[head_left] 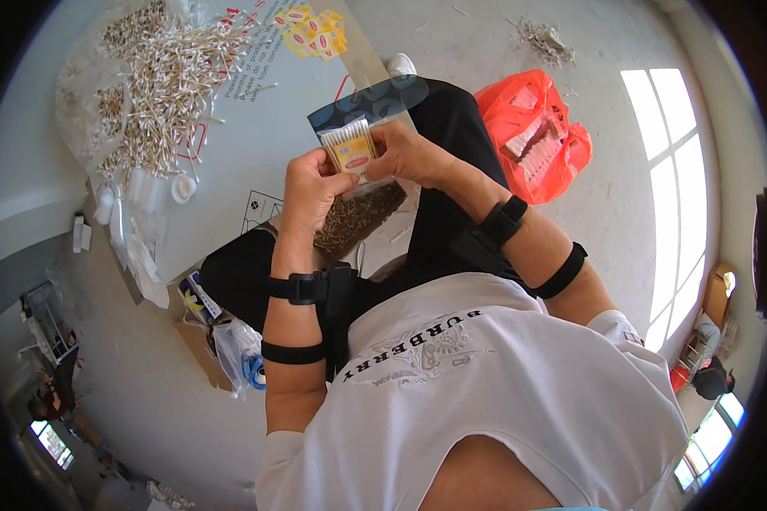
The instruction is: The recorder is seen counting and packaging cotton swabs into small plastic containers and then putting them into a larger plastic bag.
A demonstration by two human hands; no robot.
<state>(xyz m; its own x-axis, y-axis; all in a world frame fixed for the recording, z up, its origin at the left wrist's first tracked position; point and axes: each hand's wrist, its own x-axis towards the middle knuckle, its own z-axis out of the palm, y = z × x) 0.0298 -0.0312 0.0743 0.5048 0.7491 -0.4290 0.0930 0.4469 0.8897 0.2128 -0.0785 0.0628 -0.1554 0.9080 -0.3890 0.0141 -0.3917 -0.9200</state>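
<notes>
Between both my hands is a small pack of cotton swabs [347, 141], upright in a clear bag with a yellow label on its front. My left hand [309, 189] pinches its lower left edge, thumb across the bottom. My right hand [407, 157] is closed on its right edge. Just below lies a brown surface [362, 220] strewn with loose swabs, across my lap. A large heap of loose cotton swabs [175, 81] spreads over the grey board [230, 162] to the left. Several yellow label cards [314, 32] lie at its far edge.
A red plastic bag [562, 162] with pinkish-white contents stands on the floor to the right. Scraps [543, 43] are piled farther off. A dark translucent sheet [375, 100] lies beyond my hands. Small white containers [182, 188] sit by the heap; a cardboard box [203, 349] stands lower left.
</notes>
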